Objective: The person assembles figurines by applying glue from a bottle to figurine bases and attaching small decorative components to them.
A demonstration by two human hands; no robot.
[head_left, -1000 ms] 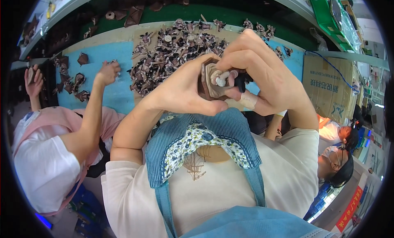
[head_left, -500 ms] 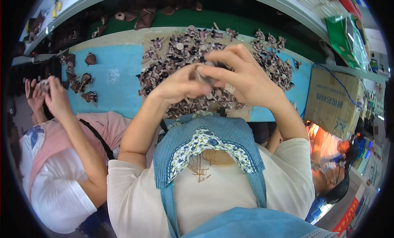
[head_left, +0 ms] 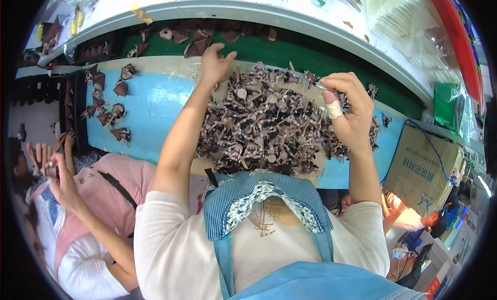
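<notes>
We see the left hand [head_left: 216, 66] stretched, fingers spread and empty, over the far edge of the heap of small brown parts [head_left: 269, 125] on the blue table [head_left: 150, 111]; the right hand [head_left: 348, 111] apparently pinches a thin piece.

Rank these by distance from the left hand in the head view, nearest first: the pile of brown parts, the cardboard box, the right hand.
1. Pile of brown parts: right beside the left hand, spreading rightward.
2. Right hand: across the pile, right side.
3. Cardboard box: far right, past the blue mat's edge.
</notes>
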